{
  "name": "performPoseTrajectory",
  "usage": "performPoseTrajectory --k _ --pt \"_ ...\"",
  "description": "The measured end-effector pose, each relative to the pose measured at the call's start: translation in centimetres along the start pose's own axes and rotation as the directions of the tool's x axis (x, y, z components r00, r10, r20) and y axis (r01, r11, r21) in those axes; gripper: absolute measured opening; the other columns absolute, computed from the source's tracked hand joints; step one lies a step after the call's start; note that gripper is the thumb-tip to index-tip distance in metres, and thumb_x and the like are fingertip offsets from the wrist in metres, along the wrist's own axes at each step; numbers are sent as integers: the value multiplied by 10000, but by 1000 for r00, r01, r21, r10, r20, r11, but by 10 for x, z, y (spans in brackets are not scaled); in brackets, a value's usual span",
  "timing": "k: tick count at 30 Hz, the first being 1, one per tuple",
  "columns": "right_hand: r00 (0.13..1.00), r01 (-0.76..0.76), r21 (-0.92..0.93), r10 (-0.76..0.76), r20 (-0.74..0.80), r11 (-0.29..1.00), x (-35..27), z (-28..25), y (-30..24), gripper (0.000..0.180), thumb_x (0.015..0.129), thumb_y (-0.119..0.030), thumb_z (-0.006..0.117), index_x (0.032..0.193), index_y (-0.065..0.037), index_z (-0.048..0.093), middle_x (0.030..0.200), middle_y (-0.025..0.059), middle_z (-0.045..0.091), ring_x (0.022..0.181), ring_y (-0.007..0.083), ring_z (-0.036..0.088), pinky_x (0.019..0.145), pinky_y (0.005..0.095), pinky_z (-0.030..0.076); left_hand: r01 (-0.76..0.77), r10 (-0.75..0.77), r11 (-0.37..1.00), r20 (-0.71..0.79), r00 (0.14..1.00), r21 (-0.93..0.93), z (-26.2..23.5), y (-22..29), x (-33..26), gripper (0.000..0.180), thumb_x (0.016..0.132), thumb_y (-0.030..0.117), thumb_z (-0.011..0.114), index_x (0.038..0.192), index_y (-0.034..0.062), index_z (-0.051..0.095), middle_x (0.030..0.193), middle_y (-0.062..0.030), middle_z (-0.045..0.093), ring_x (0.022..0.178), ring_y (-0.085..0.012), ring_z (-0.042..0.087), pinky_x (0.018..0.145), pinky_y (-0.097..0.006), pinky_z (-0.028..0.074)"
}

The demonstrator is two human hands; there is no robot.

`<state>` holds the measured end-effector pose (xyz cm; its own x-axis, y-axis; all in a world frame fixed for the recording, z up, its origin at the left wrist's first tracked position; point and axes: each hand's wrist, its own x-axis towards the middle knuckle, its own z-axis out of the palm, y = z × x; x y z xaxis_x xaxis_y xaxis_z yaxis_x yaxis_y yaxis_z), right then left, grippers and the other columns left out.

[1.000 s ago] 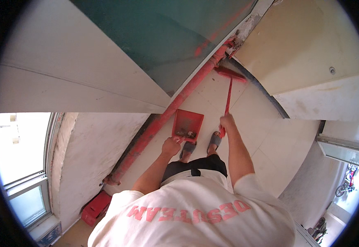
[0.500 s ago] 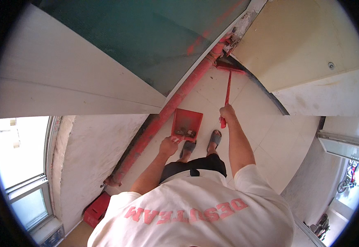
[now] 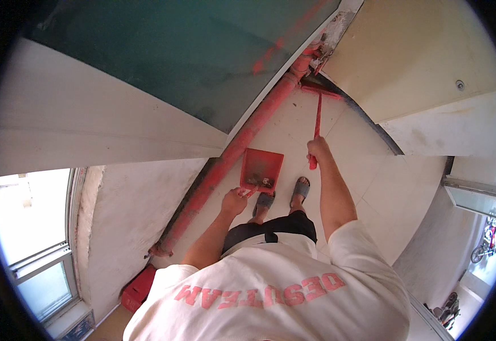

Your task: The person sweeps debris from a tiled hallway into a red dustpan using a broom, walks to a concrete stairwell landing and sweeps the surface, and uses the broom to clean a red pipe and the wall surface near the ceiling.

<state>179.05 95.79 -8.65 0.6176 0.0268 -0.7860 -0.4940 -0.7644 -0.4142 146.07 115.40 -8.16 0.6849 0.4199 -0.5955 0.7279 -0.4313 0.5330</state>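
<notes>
My left hand (image 3: 234, 202) grips the handle of a red dustpan (image 3: 261, 167) that sits low over the pale tiled floor, with a little dark debris near its back edge. My right hand (image 3: 317, 149) is closed around the red handle of a broom (image 3: 318, 113). The broom's red head (image 3: 320, 91) lies far ahead in the corner, next to the base of a red pipe (image 3: 242, 139). My two feet in grey sandals (image 3: 285, 196) stand just behind the dustpan.
The red pipe runs along the foot of a dark green door or panel (image 3: 191, 51). A cream wall (image 3: 418, 51) with a dark skirting closes the right side. A window (image 3: 26, 244) is at the left, and a red object (image 3: 137, 287) lies on the floor by the pipe's end.
The broom head has slid farther forward into the corner by the pipe. My right arm has stretched out with it. The dustpan stays in about the same place.
</notes>
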Motion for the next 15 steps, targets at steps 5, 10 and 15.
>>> performPoseTrajectory --k 5,10,15 --pt "998 42 -103 -47 -39 994 -103 19 29 481 823 -82 486 1284 37 427 786 226 654 558 293 667 506 404 547 3 -3 999 -10 1000 -48 -2 1 -2 341 804 212 598 1099 56 670 1039 -181 685 985 -349 654 849 -431 523" --pt "999 30 -145 -33 -18 989 -46 6 16 478 800 -47 497 1267 41 443 790 222 641 537 307 651 478 432 527 -29 30 999 20 999 -29 1 3 5 336 810 219 590 1107 85 672 1043 -189 682 993 -356 650 851 -427 522" --pt "993 109 -102 -113 -35 989 -46 -5 15 503 811 -65 487 1297 44 414 824 255 646 578 324 669 505 431 540 -9 9 1000 22 1000 4 -8 15 -1 325 792 219 611 1090 110 683 1021 -173 689 969 -344 659 840 -422 524"
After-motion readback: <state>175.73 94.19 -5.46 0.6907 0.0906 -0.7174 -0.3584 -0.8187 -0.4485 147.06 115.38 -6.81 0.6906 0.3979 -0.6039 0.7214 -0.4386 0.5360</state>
